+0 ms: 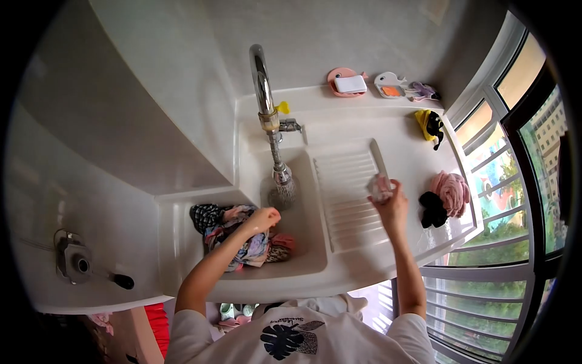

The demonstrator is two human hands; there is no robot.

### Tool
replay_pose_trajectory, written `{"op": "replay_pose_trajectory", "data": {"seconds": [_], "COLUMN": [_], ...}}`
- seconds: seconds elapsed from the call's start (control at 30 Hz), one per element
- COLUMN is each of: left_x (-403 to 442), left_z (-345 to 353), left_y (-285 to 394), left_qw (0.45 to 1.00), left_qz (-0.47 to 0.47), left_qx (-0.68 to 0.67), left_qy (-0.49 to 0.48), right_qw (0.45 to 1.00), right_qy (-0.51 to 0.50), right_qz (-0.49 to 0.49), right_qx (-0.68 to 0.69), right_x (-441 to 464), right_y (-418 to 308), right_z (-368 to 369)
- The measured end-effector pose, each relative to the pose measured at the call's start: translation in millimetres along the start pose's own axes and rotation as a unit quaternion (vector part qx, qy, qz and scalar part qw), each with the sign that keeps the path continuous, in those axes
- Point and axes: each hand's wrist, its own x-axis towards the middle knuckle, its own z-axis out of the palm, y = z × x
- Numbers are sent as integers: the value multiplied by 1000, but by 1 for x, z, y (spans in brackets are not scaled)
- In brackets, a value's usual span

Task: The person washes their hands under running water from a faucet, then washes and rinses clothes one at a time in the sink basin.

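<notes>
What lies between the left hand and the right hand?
The head view shows the basin's side wall, then the ribbed washboard, between the left hand and the right hand. No clothing shows in that stretch.

Basin: left of the ribbed washboard, both set into the worktop.
Clothes pile: in the basin, near left part.
Faucet: behind the clothes pile, spout end over the basin.
Back ledge, left to right: first soap dish, soap bar in it; second soap dish, small piece in it; crumpled item just beside.
Worktop, right side: small bundle at the rear; fabric heap before it; smaller heap against the fabric heap's left front.
Window: right of the worktop.
Lever fixture: far left, beyond the basin.
</notes>
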Motion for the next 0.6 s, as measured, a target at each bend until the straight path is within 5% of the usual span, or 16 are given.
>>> {"op": "replay_pose_trajectory", "data": {"seconds": [0.13, 0.2, 0.33, 0.43, 0.5, 0.6], "left_x": [25, -6, 19, 17, -4, -8], "left_z": [57, 71, 73, 59, 34, 20], "left_y": [-48, -20, -38, -38, 11, 23], "left_qw": [922, 883, 865, 999, 989, 942], "left_qz": [107, 88, 15, 8, -35, -58], "left_qx": [370, 460, 487, 32, -139, -331], "left_qy": [-24, 15, -117, 39, 28, 22], "right_qw": [967, 920, 897, 893, 973, 968], "right_qy": [172, 221, 150, 236, 109, -141], "right_qz": [-55, 2, 48, -111, -145, -165], "right_qx": [-178, -324, -414, -367, -146, 129], "right_x": [27, 35, 36, 26, 7, -30], "right_y": [77, 90, 104, 70, 41, -38], "right_z": [-65, -88, -96, -75, -38, 40]}}
